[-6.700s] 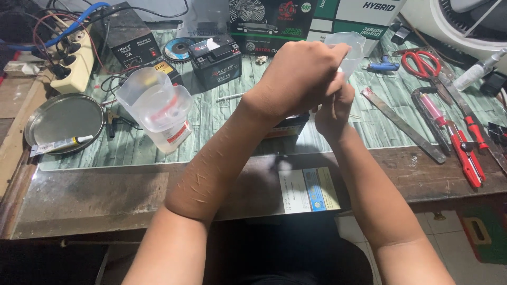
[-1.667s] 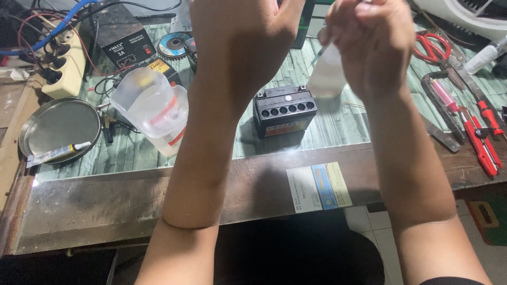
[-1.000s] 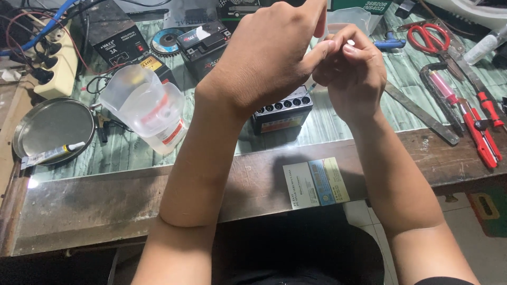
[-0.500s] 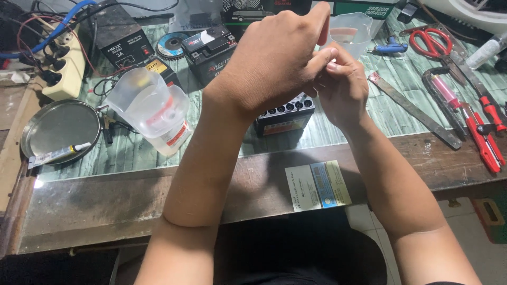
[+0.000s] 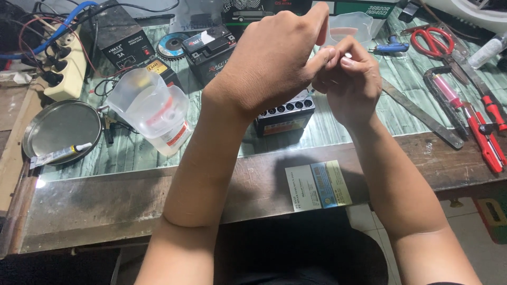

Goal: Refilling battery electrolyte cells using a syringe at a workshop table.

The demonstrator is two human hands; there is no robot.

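My left hand [image 5: 274, 58] and right hand [image 5: 346, 79] meet fingertip to fingertip just above the small black battery [image 5: 284, 113], fingers curled tight; what they pinch I cannot tell.

Behind the small black battery [image 5: 283, 114], whose rear half is covered by the left hand [image 5: 269, 63] and right hand [image 5: 351, 82], whatever the pinched fingers [image 5: 338, 55] hold is too small to tell. The clear cup [image 5: 351, 26] beyond the battery shows only partly, and boxes [image 5: 274, 6] are cut off by the top edge.
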